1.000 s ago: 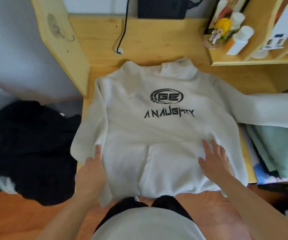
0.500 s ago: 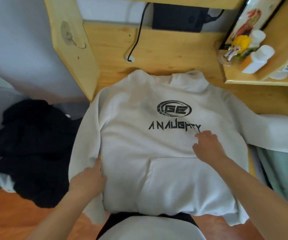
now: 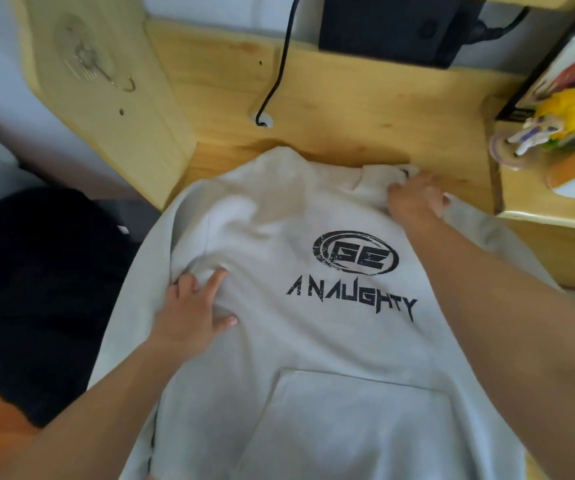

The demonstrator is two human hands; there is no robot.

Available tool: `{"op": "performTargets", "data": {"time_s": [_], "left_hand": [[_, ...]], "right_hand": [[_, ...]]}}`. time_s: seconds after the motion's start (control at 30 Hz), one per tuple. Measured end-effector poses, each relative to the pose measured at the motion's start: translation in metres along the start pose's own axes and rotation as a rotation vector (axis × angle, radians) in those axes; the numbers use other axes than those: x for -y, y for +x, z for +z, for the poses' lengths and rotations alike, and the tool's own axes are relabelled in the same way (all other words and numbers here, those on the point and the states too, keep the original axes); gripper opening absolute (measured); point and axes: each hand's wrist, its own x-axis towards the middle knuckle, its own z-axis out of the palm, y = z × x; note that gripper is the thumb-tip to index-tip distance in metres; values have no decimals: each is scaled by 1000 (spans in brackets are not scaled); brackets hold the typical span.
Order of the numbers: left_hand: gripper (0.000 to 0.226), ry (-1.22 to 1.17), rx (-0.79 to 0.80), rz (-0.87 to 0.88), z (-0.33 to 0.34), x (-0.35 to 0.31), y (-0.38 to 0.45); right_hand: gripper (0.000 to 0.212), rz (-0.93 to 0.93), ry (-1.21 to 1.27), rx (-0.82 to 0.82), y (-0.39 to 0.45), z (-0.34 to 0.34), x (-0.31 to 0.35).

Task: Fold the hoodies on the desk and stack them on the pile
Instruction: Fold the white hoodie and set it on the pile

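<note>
A white hoodie [image 3: 306,341] with a black "GE A NAUGHTY" print lies front up on the wooden desk [image 3: 365,109], its pocket toward me. My left hand [image 3: 192,313] rests flat on the cloth by the left armpit, fingers spread, with the fabric bunched ahead of the fingertips. My right hand [image 3: 415,199] is at the collar and hood on the far right, its fingers curled into the white fabric there. The hoodie's hem is out of view below.
A heap of black clothing [image 3: 47,299] lies left of the desk. A black cable [image 3: 279,64] runs down to a hole in the desktop, below a black box [image 3: 390,26]. A shelf [image 3: 552,216] at right holds a yellow figurine [image 3: 563,112] and bottles.
Both hands moved up the hoodie: the left from the lower left edge to the armpit, the right from the chest print to the collar. The camera came closer.
</note>
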Motion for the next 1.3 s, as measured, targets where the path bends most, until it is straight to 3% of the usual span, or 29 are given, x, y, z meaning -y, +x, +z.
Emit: {"op": "performTargets", "data": {"time_s": [0.1,0.17,0.27,0.33,0.37,0.4,0.47,0.53,0.57,0.6,0.67,0.73,0.77,0.83,0.9,1.0,1.07,1.17,1.23,1.3], "left_hand": [[93,-38,56,-21,-1,-1,1],[92,-43,92,-34,-10,-7,0],[92,-42,124,-21,-18,-10,-6],[91,-53,152,3,-22,-8,-8],[89,-57,177,24,-23,-5,-7],[87,-36,208,43,-28,-4,-9],[82,-38,214,96,-37,0,-15],[74,-107,175,144,-46,0,-30],[60,-152,143,136,-47,-2,-39],[49,-177,102,119,-47,-4,-49],[50,-220,85,94,-42,-10,-65],[57,-233,175,100,-34,-16,-76],[58,-219,235,121,-29,-19,-81],[59,-133,358,157,-23,-25,-91],[59,-65,392,151,-20,-26,-94],[63,-88,449,94,-19,-20,-85],[62,-217,470,120,-29,-24,-86],[30,-498,365,46,-38,-17,-94],[12,-791,163,-59,-36,-6,-97],[20,-1094,13,-167,-41,-4,-103]], "right_hand": [[32,-401,221,-260,-59,-12,-27],[32,-690,302,-353,-113,-20,-70],[28,-899,-51,-167,-166,-11,-161],[30,-767,-333,83,-178,-15,-203],[30,-582,-342,175,-182,-24,-210],[29,-399,-274,216,-187,-35,-208],[28,-213,-78,100,-186,-51,-196],[21,-241,98,-67,-180,-61,-166],[19,-269,179,-101,-174,-60,-149],[20,-277,235,-83,-167,-56,-130],[46,-187,217,82,-150,-46,-92],[67,-26,-3,225,-134,-37,-65],[62,1,-133,260,-128,-35,-56],[35,-60,-302,286,-122,-37,-40],[23,-230,-322,172,-123,-43,-32],[15,-657,28,-374,-145,-63,-44],[22,-911,281,-575,-187,-81,-67],[39,-934,225,-534,-247,-70,-136],[52,-760,84,-362,-269,-41,-197],[56,-481,135,-180,-280,-24,-237]]}}
